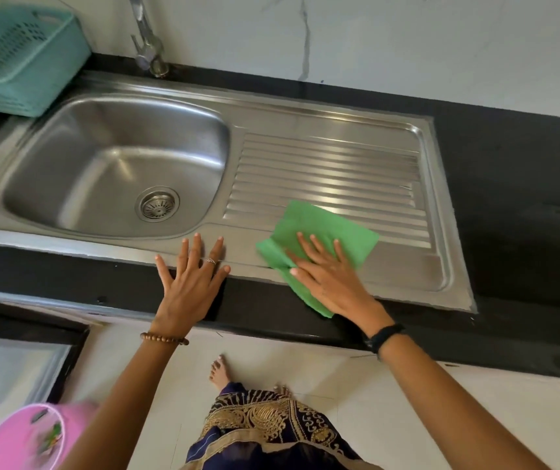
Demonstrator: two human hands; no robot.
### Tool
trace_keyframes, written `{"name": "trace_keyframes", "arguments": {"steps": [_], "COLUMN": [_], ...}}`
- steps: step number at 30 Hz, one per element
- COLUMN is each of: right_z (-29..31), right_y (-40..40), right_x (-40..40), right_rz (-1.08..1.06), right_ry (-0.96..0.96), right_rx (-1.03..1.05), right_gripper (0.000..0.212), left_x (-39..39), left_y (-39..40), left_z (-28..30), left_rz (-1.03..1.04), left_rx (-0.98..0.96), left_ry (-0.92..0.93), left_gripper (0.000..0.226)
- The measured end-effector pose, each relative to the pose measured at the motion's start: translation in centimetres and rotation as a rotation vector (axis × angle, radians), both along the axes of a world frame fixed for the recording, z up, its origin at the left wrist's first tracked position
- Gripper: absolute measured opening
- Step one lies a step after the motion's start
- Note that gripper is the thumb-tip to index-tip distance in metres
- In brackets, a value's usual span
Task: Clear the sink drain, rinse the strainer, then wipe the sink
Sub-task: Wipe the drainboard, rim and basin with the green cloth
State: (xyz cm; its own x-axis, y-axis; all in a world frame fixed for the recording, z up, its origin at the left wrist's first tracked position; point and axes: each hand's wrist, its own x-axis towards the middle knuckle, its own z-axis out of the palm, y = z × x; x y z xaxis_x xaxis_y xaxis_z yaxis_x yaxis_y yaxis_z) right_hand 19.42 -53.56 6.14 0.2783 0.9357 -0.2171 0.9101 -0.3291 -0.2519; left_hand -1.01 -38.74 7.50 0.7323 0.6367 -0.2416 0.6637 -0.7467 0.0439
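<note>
A stainless steel sink (68, 106) with a ribbed drainboard (326, 171) on its right is set into a black counter. The round metal strainer (157, 204) sits in the drain at the bottom of the bowl. A green cloth (326, 225) lies flat on the near corner of the drainboard. My right hand (329, 276) presses flat on the cloth with fingers spread. My left hand (190, 276) rests flat and open on the sink's front rim, holding nothing.
A teal plastic basket (17, 59) stands on the counter at the back left. The tap (146, 39) rises behind the bowl. A pink bin (31, 435) with scraps stands on the floor at the lower left. Black counter (515, 198) extends to the right.
</note>
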Motion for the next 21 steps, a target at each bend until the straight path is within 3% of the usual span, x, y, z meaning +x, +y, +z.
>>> {"name": "trace_keyframes", "arguments": {"steps": [5, 8, 13, 21], "right_z": [-0.5, -0.4, -0.3, 1.0], "right_y": [10.2, 12.4, 7.6, 0.1], "right_x": [-5.2, -6.7, -5.3, 0.8], "right_rz": [0.12, 0.173, 0.2, 0.214], "right_ry": [0.032, 0.072, 0.158, 0.25], "right_rx": [-0.007, 0.047, 0.104, -0.009], "right_gripper": [0.058, 0.052, 0.048, 0.046], "left_x": [-1.7, -2.4, -2.7, -4.7], "left_y": [0.9, 1.3, 1.7, 3.9], "left_z": [0.2, 0.2, 0.1, -0.3], "left_rz": [0.281, 0.332, 0.345, 0.348], "left_rx": [-0.047, -0.04, -0.082, -0.078], "left_ry": [-0.204, -0.172, -0.156, -0.181], "left_gripper": [0.055, 0.057, 0.058, 0.064]}}
